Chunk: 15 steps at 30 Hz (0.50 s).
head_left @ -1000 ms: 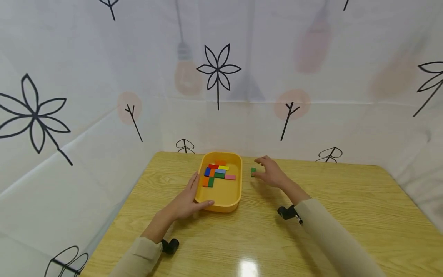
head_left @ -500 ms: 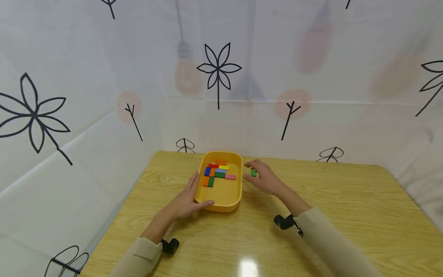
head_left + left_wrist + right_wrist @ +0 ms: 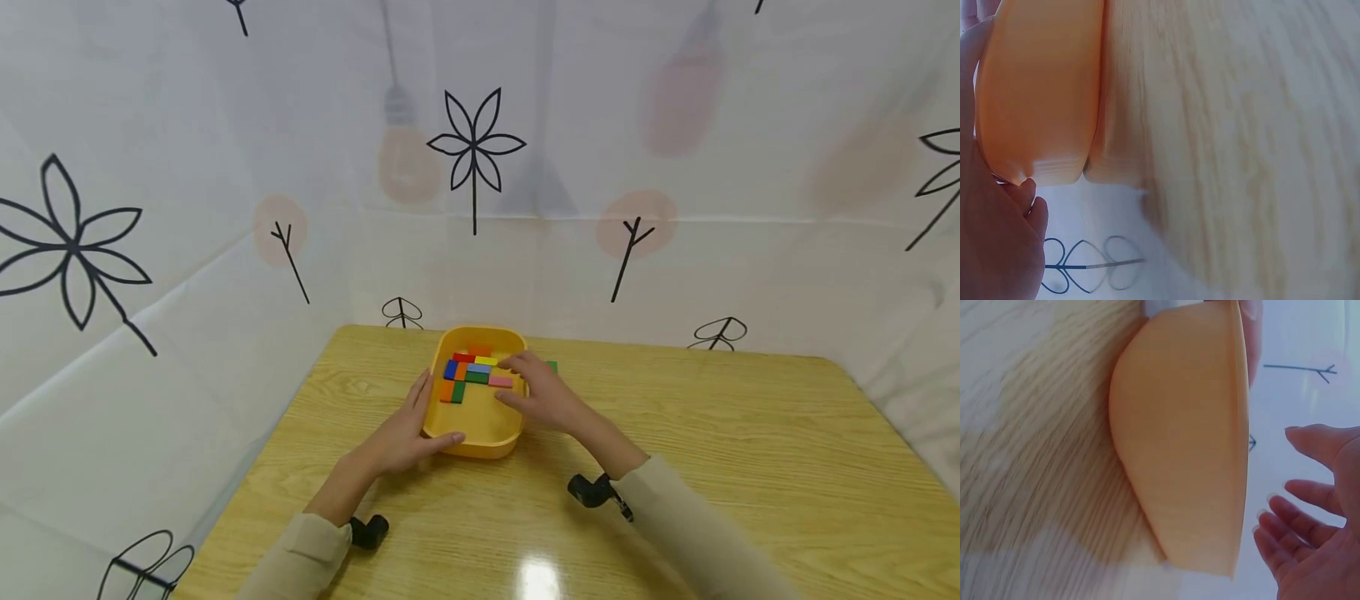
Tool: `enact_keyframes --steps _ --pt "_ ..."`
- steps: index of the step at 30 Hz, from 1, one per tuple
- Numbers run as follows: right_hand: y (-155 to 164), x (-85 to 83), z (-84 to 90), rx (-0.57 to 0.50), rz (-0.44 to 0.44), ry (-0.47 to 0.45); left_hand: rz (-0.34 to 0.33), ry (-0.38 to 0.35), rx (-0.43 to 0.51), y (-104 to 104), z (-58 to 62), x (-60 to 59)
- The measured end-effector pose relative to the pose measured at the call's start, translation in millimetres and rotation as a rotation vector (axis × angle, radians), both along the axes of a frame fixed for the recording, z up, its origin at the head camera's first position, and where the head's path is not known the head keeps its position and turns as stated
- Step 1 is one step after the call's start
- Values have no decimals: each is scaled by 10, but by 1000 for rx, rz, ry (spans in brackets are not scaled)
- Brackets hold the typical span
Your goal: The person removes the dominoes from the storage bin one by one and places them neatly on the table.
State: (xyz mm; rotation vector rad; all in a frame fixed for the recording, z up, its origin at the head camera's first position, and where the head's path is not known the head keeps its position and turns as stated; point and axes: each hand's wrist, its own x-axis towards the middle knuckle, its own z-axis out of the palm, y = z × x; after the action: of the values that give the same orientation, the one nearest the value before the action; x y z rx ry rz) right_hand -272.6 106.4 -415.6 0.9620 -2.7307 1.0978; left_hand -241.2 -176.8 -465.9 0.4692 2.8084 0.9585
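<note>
Head only: blocks (image 3: pixel 477 377) in tray (image 3: pixel 480 427)

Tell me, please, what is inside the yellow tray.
Flat red, yellow, blue, orange, green and pink blocks lie in the yellow tray. The right grip hides part of its right side; whatever lies beneath cannot be seen.

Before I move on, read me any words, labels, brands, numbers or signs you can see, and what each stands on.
None: no readable text in any view.
Yellow tray: no lettering visible.
Coloured blocks: too small to tell if marked.
Black wrist cameras: likewise.
Backdrop: plant drawings and faded lamp shapes, no words.
</note>
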Motion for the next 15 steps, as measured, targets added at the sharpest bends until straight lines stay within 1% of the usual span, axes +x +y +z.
enact_keyframes --steps 2,4,8,15 --pt "-79 14 8 19 0 10 -1 -1 -2 1 1 -4" --pt "-166 19 15 22 1 1 -4 -1 -4 0 5 -4" --pt "-345 9 16 27 9 -36 -14 7 -7 -5 13 0" --pt "-608 -45 -44 93 -10 -109 -29 28 -12 -7 16 -4"
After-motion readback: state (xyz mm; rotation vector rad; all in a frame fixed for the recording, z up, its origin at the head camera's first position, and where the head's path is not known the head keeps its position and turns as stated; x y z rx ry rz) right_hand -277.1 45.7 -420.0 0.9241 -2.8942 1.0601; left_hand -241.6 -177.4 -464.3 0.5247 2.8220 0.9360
